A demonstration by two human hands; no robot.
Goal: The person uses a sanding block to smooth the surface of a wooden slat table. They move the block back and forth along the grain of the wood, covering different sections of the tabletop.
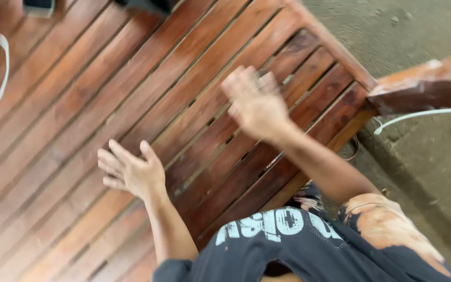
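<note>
While both hands hover over the slatted table [131,89], neither holds anything. The left hand [130,169] is spread, fingers loosely apart, low over the slats near the table's near edge; whether the fingertips touch the wood I cannot tell. The right hand [254,102] is open too, palm down and blurred, over the slats toward the table's corner [358,86], clearly raised above the wood. The table lies straight under both hands, its reddish boards running diagonally with dark gaps between them.

A judgement: flat-handed work on this surface goes best with the palms level and the fingers along the boards, so fingertips do not catch in the gaps. The corner sits close to the concrete floor [424,26] and a white cord [424,113], so the right hand should keep inside the frame rail.
</note>
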